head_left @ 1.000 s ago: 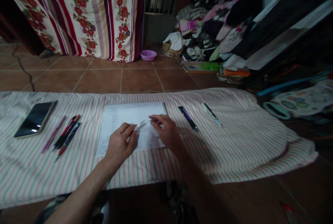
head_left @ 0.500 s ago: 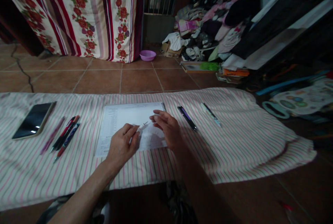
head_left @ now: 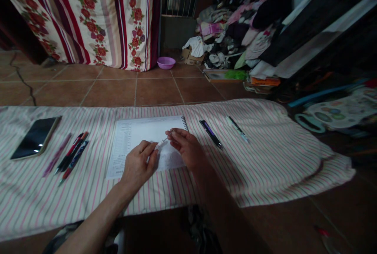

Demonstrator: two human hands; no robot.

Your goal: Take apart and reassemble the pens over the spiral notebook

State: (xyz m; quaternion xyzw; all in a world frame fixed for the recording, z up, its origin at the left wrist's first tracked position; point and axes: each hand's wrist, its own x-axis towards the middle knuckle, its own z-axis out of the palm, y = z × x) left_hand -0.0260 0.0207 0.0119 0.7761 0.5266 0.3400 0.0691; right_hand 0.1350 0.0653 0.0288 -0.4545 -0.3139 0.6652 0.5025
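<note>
Over the notepad's page, my left hand [head_left: 140, 163] is closed round a slim white pen [head_left: 161, 142], whose narrow tip points up and to the right. My right hand [head_left: 187, 146] meets it at that tip, thumb and fingers pinched together; what is small between them I cannot make out. Beneath both hands lies the spiral notepad [head_left: 147, 126], printed lines along its left side and its coil at the upper right. Part of the pen's barrel is hidden in my left fingers.
Left on the striped cloth [head_left: 265, 159] lie a phone [head_left: 35, 138], a purple pen [head_left: 57, 155] and several other pens [head_left: 73, 157]. To the right are a black-and-purple pen [head_left: 210, 134] and a pale pen [head_left: 238, 129]. A purple basin [head_left: 166, 63] stands on the floor.
My right hand has moved slightly left and down, and its fingers have closed in at the pen's tip. The left hand keeps its hold. The view has shifted slightly.
</note>
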